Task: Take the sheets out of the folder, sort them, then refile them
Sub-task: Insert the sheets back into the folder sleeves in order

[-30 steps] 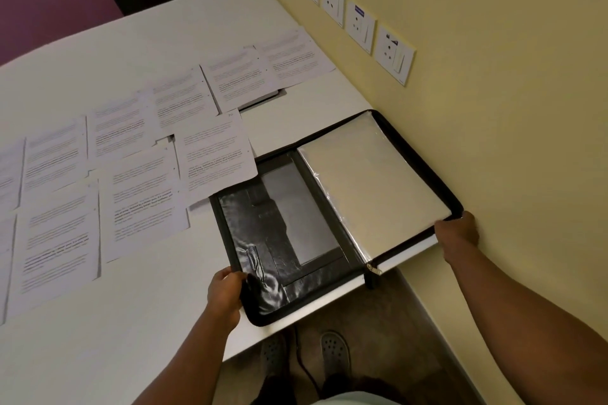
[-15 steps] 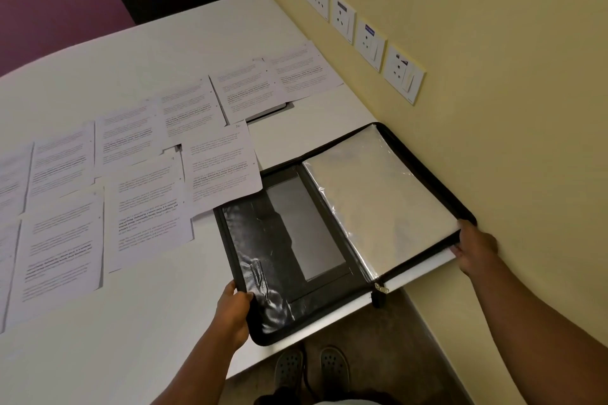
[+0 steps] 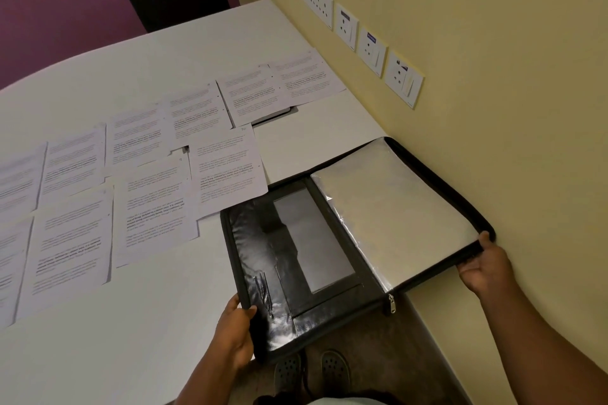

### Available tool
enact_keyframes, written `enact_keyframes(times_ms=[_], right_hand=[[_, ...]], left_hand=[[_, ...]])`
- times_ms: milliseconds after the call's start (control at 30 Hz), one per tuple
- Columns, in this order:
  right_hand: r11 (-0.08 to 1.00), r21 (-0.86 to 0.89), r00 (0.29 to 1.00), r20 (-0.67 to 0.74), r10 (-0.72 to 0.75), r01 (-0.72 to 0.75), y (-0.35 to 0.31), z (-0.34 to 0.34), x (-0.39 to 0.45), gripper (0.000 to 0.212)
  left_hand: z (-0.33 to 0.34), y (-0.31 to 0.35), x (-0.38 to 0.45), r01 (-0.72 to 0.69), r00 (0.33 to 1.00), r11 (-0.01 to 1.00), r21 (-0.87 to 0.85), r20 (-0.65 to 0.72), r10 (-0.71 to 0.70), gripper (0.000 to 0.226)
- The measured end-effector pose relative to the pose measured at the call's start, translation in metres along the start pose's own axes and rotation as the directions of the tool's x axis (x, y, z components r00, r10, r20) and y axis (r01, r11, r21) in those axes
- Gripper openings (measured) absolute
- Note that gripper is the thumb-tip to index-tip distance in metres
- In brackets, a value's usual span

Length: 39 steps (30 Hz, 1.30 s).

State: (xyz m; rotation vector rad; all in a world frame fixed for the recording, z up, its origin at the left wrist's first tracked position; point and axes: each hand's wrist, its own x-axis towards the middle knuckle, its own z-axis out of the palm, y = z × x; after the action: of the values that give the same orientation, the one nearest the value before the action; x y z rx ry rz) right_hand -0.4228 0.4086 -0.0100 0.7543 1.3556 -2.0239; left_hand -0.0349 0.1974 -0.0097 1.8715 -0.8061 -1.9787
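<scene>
The folder [image 3: 329, 250] (black, zip-edged) lies open at the near right corner of the white table [image 3: 148, 355], its near edge overhanging the table's rim and its right half close to the yellow wall [image 3: 493, 43]. Clear plastic sleeves [image 3: 391, 220] fill the right half; the left half shows a glossy black inner pocket. The left hand [image 3: 235, 332] grips the folder's near left corner, thumb on the inner face. The right hand [image 3: 487, 265] grips the near right corner, fingers curled over the zip edge. Printed sheets [image 3: 141, 207] lie spread in rows across the table, left of the folder; one overlaps its far left corner. Four socket plates [image 3: 362, 39] line the wall.
</scene>
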Motion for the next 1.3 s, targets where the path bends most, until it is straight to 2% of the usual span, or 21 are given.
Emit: enact_keyframes(times_ms=[267,433,667,900,967,1133,1300], right_hand=[[0.996,0.088,0.999,-0.003,-0.032,0.032,0.007,-0.012,-0.03,0.021],[0.987,0.129,0.996,0.001,-0.094,0.093,0.015,-0.021,-0.059,0.033],[0.968,0.184,0.986,-0.021,-0.167,0.168,0.037,-0.046,-0.109,0.022],[0.975,0.176,0.989,-0.067,-0.128,0.138,0.042,-0.06,-0.126,0.021],[0.922,0.302,0.97,-0.094,-0.223,0.241,0.081,-0.107,-0.193,0.02],[0.918,0.318,0.97,-0.13,-0.207,0.239,0.086,-0.11,-0.211,0.022],[0.894,0.381,0.972,-0.093,-0.217,0.236,0.09,-0.104,-0.228,0.023]], left_hand=[[-0.011,-0.001,-0.011,-0.046,0.999,0.998,0.041,0.023,0.045,0.052],[-0.023,0.001,-0.018,-0.074,0.996,0.996,0.051,0.045,0.071,0.049],[-0.051,-0.001,-0.031,-0.147,0.986,0.98,0.133,0.092,0.136,0.048],[-0.052,0.002,-0.029,-0.157,0.987,0.968,0.195,0.057,0.149,0.046],[-0.114,-0.017,-0.062,-0.231,0.963,0.951,0.207,0.192,0.192,0.048],[-0.11,-0.013,-0.067,-0.272,0.955,0.944,0.187,0.176,0.24,0.049],[-0.118,0.001,-0.07,-0.347,0.93,0.914,0.209,0.202,0.307,0.052]])
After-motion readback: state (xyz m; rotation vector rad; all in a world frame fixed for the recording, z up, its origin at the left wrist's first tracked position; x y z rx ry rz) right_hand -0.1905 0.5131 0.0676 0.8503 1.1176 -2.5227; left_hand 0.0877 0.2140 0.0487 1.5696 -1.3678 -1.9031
